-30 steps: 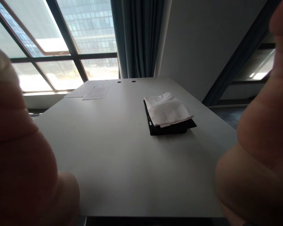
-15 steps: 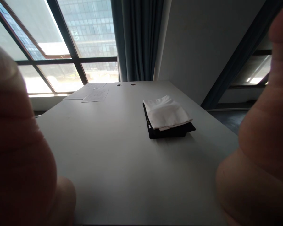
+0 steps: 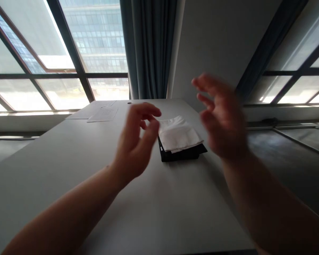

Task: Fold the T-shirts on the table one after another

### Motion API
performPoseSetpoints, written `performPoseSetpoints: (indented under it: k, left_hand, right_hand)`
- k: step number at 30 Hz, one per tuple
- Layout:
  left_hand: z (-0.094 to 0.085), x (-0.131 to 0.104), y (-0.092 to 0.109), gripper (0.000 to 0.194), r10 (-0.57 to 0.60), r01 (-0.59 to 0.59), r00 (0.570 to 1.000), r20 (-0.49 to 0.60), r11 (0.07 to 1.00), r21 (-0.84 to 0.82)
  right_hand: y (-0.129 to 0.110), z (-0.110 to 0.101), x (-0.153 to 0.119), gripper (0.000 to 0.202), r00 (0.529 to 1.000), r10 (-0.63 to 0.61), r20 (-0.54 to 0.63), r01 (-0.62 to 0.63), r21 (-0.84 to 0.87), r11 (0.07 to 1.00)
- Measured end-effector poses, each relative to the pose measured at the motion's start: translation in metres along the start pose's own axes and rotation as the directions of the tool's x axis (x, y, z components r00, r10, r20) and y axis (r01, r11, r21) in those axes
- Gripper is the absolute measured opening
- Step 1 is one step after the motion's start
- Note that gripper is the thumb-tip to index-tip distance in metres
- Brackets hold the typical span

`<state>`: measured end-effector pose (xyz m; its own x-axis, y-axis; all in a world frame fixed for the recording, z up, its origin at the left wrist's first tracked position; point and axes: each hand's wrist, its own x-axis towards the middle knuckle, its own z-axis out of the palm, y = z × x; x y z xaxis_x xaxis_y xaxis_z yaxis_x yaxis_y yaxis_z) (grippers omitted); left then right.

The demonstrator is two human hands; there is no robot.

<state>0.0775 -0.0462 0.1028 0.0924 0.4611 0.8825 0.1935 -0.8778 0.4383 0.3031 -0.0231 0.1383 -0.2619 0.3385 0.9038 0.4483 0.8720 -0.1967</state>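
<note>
A folded white cloth lies on top of a flat black object whose kind I cannot make out, toward the right side of the white table. My left hand hovers just left of the cloth, fingers curved and apart from the thumb, with nothing in it. On the other side, my right hand is raised in the air to the right of the cloth. Its fingers are spread, a little blurred by motion, and hold nothing. Neither hand appears to touch the cloth.
Printed paper sheets rest at the far left of the white table. Behind stand large windows and a dark blue curtain. Past the table's right edge is a grey floor.
Both hands have moved from close in front of the camera, at the left and right edges, forward to either side of the cloth. The cloth and black object stay in place.
</note>
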Motion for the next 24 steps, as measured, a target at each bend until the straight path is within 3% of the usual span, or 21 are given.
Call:
performPoseSetpoints:
  k: [2, 4, 6, 8, 11, 13, 15, 19, 21, 24]
  left_hand:
    - [0.024, -0.009, -0.035, 0.035, -0.090, 0.038, 0.971, 0.223, 0.973, 0.228]
    - [0.044, -0.027, -0.070, 0.045, -0.196, 0.054, 0.913, 0.359, 0.928, 0.370]
    - [0.057, -0.048, -0.097, 0.047, -0.249, 0.016, 0.851, 0.463, 0.893, 0.450]
    - [0.062, -0.062, -0.111, 0.027, -0.280, 0.039, 0.849, 0.448, 0.879, 0.475]
    - [0.064, -0.068, -0.120, 0.010, -0.382, 0.274, 0.872, 0.305, 0.899, 0.342]
    - [0.065, -0.066, -0.124, 0.017, -0.499, 0.485, 0.831, 0.245, 0.866, 0.118]
    - [0.064, -0.064, -0.127, 0.028, -0.591, 0.623, 0.774, 0.228, 0.775, -0.105]
    - [0.056, -0.071, -0.126, 0.036, -0.647, 0.702, 0.709, 0.281, 0.608, -0.370]
    - [0.046, -0.079, -0.122, 0.041, -0.683, 0.745, 0.652, 0.330, 0.497, -0.444]
    - [0.023, -0.091, -0.118, 0.062, -0.773, 0.801, 0.555, 0.309, 0.395, -0.449]
  right_hand:
    - [0.051, 0.012, -0.032, 0.049, 0.981, 0.123, 0.147, -0.064, -0.350, 0.934]
    - [0.099, 0.020, -0.068, 0.050, 0.922, 0.303, 0.241, -0.136, -0.531, 0.836]
    - [0.131, 0.021, -0.094, 0.053, 0.856, 0.421, 0.300, -0.207, -0.548, 0.811]
    - [0.143, 0.017, -0.104, 0.055, 0.841, 0.434, 0.322, -0.219, -0.531, 0.818]
    - [0.135, 0.012, -0.098, 0.053, 0.871, 0.389, 0.300, -0.207, -0.494, 0.845]
    - [0.123, 0.013, -0.092, 0.054, 0.889, 0.344, 0.304, -0.190, -0.438, 0.879]
    - [0.109, 0.018, -0.090, 0.059, 0.904, 0.287, 0.317, -0.155, -0.382, 0.911]
    - [0.080, 0.038, -0.093, 0.069, 0.915, 0.174, 0.365, -0.085, -0.247, 0.965]
    - [0.066, 0.049, -0.096, 0.069, 0.882, 0.056, 0.468, 0.002, -0.123, 0.992]
    - [0.049, 0.061, -0.101, 0.060, 0.764, -0.116, 0.635, 0.138, 0.014, 0.990]
